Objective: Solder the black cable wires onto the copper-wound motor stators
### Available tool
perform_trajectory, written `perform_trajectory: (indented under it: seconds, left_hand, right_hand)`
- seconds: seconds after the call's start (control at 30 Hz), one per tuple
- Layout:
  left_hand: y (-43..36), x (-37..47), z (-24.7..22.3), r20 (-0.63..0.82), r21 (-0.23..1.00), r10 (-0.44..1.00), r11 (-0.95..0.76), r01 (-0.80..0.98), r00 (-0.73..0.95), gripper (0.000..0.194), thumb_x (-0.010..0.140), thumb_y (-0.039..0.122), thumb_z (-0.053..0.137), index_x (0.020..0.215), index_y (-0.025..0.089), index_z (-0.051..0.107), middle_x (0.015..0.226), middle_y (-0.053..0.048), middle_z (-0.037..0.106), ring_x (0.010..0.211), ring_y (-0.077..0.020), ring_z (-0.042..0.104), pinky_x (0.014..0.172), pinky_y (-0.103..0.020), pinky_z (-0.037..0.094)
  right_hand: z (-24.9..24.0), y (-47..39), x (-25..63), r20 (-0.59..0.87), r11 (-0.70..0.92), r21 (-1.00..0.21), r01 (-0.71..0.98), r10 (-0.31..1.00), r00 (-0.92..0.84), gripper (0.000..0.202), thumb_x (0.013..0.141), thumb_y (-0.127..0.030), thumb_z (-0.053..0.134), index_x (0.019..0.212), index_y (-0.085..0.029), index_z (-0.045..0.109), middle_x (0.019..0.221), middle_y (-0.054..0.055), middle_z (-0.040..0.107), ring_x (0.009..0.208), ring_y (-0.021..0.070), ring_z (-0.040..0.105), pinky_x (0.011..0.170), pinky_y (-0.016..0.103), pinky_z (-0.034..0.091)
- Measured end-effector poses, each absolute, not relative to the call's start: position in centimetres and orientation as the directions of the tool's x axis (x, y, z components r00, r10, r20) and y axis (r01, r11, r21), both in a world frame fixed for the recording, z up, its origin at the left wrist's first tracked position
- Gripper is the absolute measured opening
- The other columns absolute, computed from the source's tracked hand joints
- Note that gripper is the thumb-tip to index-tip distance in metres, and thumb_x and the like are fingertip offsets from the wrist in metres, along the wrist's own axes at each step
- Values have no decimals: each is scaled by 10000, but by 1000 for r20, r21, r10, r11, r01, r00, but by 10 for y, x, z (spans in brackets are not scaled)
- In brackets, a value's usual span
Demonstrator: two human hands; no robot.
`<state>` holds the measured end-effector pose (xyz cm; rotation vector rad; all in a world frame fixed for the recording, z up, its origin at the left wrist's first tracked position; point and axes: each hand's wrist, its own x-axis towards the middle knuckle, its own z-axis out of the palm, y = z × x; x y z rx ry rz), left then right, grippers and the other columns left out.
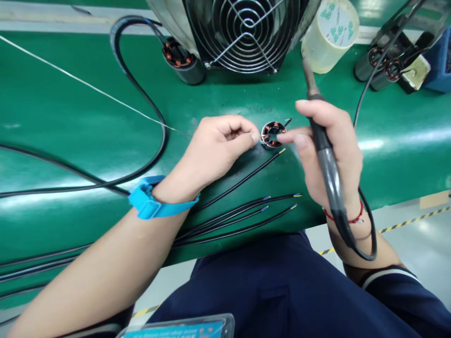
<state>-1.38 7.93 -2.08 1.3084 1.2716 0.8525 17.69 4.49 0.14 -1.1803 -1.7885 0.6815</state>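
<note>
A small round motor stator with copper windings stands on the green bench between my hands. My left hand is closed in a pinch at its left edge, on thin wire ends, with a bit of blue and yellow showing at the fingertips. A blue wrist strap is on that wrist. In my right hand lies a soldering iron, its tip pointing up and away from the stator. My right index finger and thumb reach toward the stator's right side, the fingertip seemingly touching it.
Several black cables with stripped ends lie near the bench edge. Behind stand a fan with a wire guard, a tape roll and another stator. Two more stators sit right. A thin pale line crosses the left.
</note>
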Motion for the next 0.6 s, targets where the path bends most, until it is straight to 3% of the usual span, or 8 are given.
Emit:
perform_trajectory:
  seconds: [0.13,0.37,0.6]
  left_hand:
    - [80,-15,-23,-152,972,970,112,206,189,84,769,227,660,696,197,690,690,8,657,666,-140,565,653,-280,486]
    - [80,-15,-23,-120,977,967,74,202,224,95,790,231,639,712,184,664,692,6,648,670,-139,568,671,-281,481]
    - [78,-20,-27,-78,991,973,52,121,217,4,793,199,642,793,196,640,718,-2,609,671,-155,573,654,-297,495]
  right_hand:
    - [-8,60,169,345,422,-719,553,907,-244,343,966,-225,579,1299,-293,535,1048,-4,719,1086,226,689,1064,467,513]
    - [-33,64,157,371,413,-653,635,905,-207,341,925,-152,538,1233,-298,542,888,-12,714,1012,235,647,974,461,510]
    - [-28,56,165,502,475,-695,540,858,-110,306,1032,-250,515,1332,-305,539,961,-6,745,1053,219,707,1017,472,548]
